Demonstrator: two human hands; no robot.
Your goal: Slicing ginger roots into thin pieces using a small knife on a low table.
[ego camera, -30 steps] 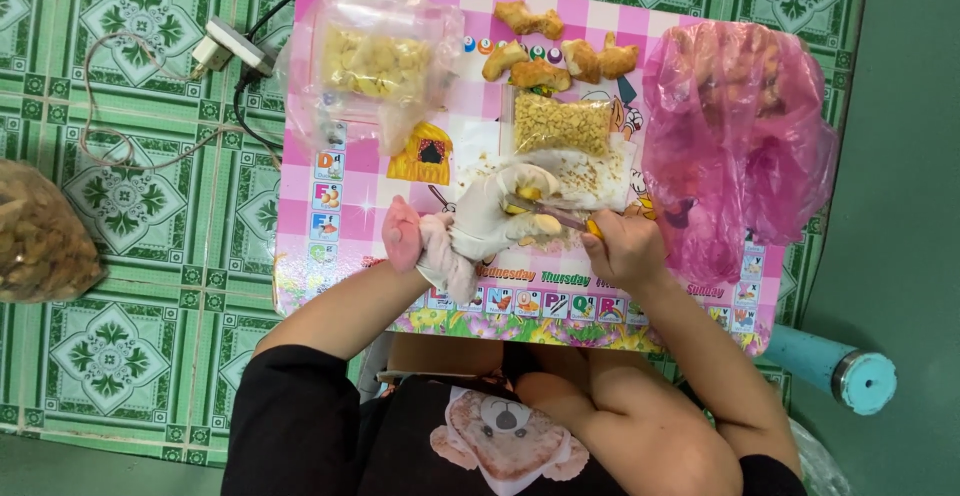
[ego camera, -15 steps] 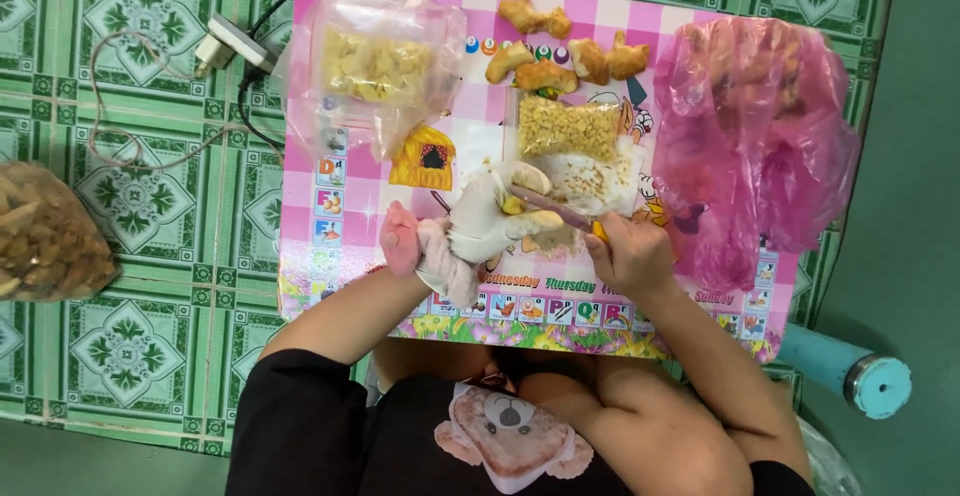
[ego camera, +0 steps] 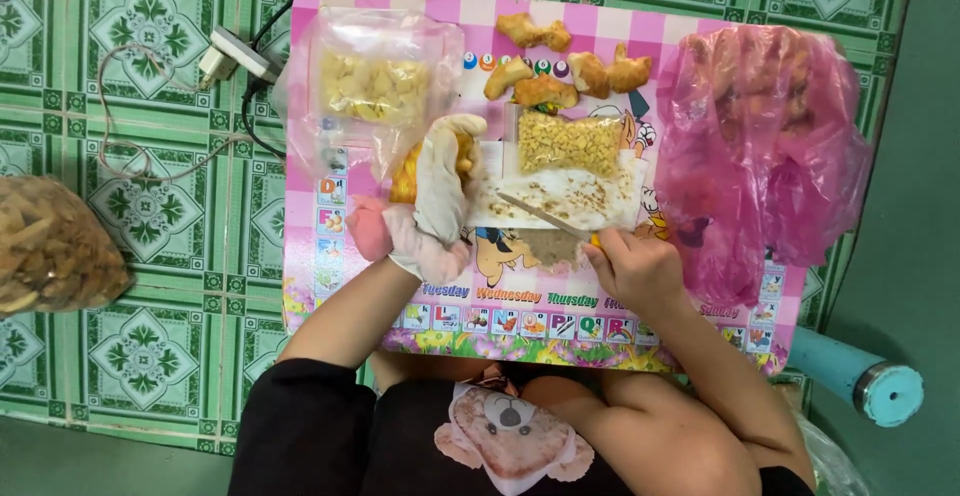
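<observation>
My left hand point(ego camera: 440, 188), in a white glove, is closed over a yellow-orange piece of food point(ego camera: 404, 182) just left of a white cutting board point(ego camera: 600, 196). My right hand point(ego camera: 632, 268) grips the orange handle of a knife point(ego camera: 540, 214), and its blade lies low across the board. A pile of small chopped yellow pieces point(ego camera: 568, 143) sits at the board's far edge. Several whole golden pieces point(ego camera: 560, 68) lie beyond it on the pink table point(ego camera: 330, 256).
A clear bag of chopped pieces point(ego camera: 372, 86) lies at the table's far left and a pink plastic bag point(ego camera: 762, 146) covers its right side. On the green tiled floor are a full bag point(ego camera: 50, 246), a charger with cable point(ego camera: 235, 56) and a blue cylinder point(ego camera: 862, 381).
My left hand left the board and moved left onto the yellow-orange piece. The knife stopped cutting and its blade now lies across the board.
</observation>
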